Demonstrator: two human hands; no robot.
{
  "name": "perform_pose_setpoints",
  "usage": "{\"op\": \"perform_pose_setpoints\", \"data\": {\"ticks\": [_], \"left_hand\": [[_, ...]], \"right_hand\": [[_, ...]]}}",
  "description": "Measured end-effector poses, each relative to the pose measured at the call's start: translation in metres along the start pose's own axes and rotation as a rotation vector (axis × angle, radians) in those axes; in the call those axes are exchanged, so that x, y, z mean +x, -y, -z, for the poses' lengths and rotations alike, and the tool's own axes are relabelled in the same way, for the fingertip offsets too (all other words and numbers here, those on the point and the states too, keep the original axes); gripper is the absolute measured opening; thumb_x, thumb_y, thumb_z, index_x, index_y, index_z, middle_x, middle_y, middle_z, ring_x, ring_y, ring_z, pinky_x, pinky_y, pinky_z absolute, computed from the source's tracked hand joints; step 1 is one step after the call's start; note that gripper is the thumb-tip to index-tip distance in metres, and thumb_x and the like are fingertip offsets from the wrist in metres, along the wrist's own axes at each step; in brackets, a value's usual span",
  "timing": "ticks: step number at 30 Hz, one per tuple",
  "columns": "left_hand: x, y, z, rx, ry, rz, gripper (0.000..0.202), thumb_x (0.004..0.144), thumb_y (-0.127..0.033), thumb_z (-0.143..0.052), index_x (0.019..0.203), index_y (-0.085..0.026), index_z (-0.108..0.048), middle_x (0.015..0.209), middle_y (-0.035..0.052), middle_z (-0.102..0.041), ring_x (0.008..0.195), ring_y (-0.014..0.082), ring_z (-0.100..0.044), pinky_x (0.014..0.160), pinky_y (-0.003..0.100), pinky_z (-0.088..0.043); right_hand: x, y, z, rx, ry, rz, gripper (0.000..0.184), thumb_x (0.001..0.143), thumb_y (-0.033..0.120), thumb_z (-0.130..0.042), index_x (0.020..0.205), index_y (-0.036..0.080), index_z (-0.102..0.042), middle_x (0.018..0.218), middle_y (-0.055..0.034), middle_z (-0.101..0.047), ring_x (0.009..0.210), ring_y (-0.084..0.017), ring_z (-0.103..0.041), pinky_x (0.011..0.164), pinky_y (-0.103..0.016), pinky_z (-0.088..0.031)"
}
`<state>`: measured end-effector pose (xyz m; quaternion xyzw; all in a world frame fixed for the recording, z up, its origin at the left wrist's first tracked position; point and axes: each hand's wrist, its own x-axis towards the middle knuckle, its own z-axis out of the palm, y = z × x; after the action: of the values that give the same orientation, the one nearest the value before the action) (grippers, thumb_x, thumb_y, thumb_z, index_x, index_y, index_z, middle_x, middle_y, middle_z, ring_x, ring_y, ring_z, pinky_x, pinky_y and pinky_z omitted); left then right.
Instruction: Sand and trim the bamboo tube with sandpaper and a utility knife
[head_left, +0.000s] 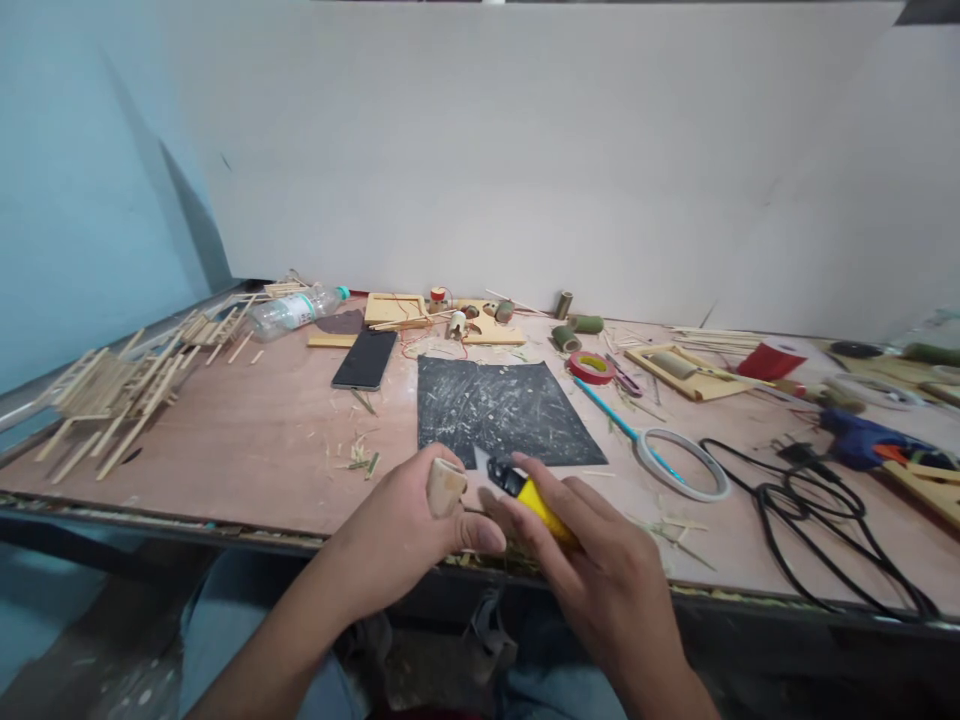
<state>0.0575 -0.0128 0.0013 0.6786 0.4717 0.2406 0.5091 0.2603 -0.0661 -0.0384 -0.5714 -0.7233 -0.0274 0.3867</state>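
My left hand is closed around a short, pale piece of bamboo tube, whose hollow end faces up. In my right hand is a yellow and black utility knife, its blade out and pointing up and left, a little apart from the bamboo. Both hands are at the table's front edge. Just beyond them lies a dark, scuffed sheet of sandpaper with pale dust and shavings on it.
A phone, plastic bottle and stick frames lie left. Rightward are red tape, a white tape ring, a coiled black cord and a blue glue gun. Green bamboo pieces stand near the wall.
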Motion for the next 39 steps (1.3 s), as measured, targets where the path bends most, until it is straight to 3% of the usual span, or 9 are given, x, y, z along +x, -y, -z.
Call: {"op": "perform_pose_setpoints", "data": {"ticks": [5, 11, 16, 19, 24, 31, 35, 39], "left_hand": [[-0.003, -0.001, 0.004, 0.007, 0.034, -0.017, 0.042, 0.077, -0.043, -0.083, 0.1, -0.024, -0.053, 0.079, -0.0076, -0.053, 0.073, 0.0156, -0.048, 0.06, 0.024, -0.037], [-0.007, -0.003, -0.004, 0.173, -0.088, -0.016, 0.05, 0.078, -0.053, -0.082, 0.109, -0.026, -0.054, 0.086, -0.0047, -0.064, 0.08, 0.0211, -0.058, 0.068, 0.028, -0.041], [-0.008, -0.005, -0.014, 0.222, -0.143, -0.056, 0.04, 0.088, -0.061, -0.069, 0.097, -0.024, -0.057, 0.082, -0.0016, -0.067, 0.078, 0.0228, -0.061, 0.069, 0.03, -0.041], [-0.005, -0.004, -0.008, 0.128, -0.109, -0.03, 0.039, 0.088, -0.059, -0.071, 0.098, -0.025, -0.055, 0.079, -0.0044, -0.063, 0.073, 0.0193, -0.057, 0.065, 0.028, -0.041], [0.0, -0.001, 0.008, -0.077, 0.076, -0.026, 0.053, 0.077, -0.055, -0.083, 0.109, -0.023, -0.056, 0.088, -0.0035, -0.063, 0.079, 0.018, -0.055, 0.067, 0.026, -0.042], [-0.004, -0.003, 0.013, -0.137, 0.156, 0.019, 0.056, 0.075, -0.051, -0.085, 0.117, -0.023, -0.06, 0.09, -0.0031, -0.063, 0.079, 0.0177, -0.054, 0.068, 0.026, -0.042], [-0.003, -0.006, 0.008, -0.017, 0.1, -0.026, 0.045, 0.078, -0.048, -0.084, 0.106, -0.023, -0.059, 0.089, -0.0053, -0.062, 0.081, 0.0174, -0.054, 0.069, 0.025, -0.04], [-0.002, -0.006, 0.004, 0.145, -0.003, -0.038, 0.038, 0.085, -0.053, -0.076, 0.097, -0.022, -0.057, 0.085, -0.0045, -0.062, 0.08, 0.0192, -0.055, 0.069, 0.027, -0.039]], "right_hand": [[-0.004, -0.001, 0.003, 0.04, 0.148, 0.155, 0.044, 0.107, 0.047, -0.045, 0.137, 0.02, -0.064, 0.079, -0.0017, -0.066, 0.065, -0.016, -0.067, 0.055, -0.025, -0.047], [-0.006, -0.005, -0.002, -0.007, 0.121, 0.19, 0.042, 0.106, 0.044, -0.049, 0.137, 0.02, -0.065, 0.079, -0.0025, -0.066, 0.066, -0.017, -0.065, 0.058, -0.025, -0.048], [0.0, -0.001, -0.005, -0.04, -0.047, -0.055, 0.041, 0.106, 0.043, -0.052, 0.138, 0.021, -0.063, 0.085, -0.0026, -0.069, 0.07, -0.017, -0.07, 0.06, -0.025, -0.048], [0.001, 0.002, -0.004, -0.024, -0.076, -0.079, 0.04, 0.105, 0.042, -0.053, 0.137, 0.021, -0.064, 0.088, -0.003, -0.07, 0.074, -0.018, -0.071, 0.063, -0.025, -0.049], [-0.001, 0.002, 0.002, 0.0, 0.085, 0.056, 0.039, 0.106, 0.04, -0.05, 0.136, 0.018, -0.063, 0.087, -0.0038, -0.069, 0.074, -0.019, -0.07, 0.062, -0.027, -0.05], [-0.002, 0.004, 0.01, 0.091, 0.199, 0.107, 0.022, 0.103, 0.035, -0.053, 0.117, 0.021, -0.062, 0.094, -0.0047, -0.072, 0.081, -0.021, -0.069, 0.069, -0.031, -0.052], [-0.001, 0.004, 0.01, 0.064, 0.246, 0.123, 0.023, 0.105, 0.037, -0.049, 0.106, 0.021, -0.064, 0.082, -0.0031, -0.067, 0.071, -0.021, -0.065, 0.062, -0.03, -0.047], [-0.001, 0.003, 0.006, 0.021, 0.221, 0.122, 0.027, 0.106, 0.038, -0.046, 0.112, 0.019, -0.064, 0.082, -0.004, -0.065, 0.07, -0.022, -0.063, 0.062, -0.03, -0.045]]}}
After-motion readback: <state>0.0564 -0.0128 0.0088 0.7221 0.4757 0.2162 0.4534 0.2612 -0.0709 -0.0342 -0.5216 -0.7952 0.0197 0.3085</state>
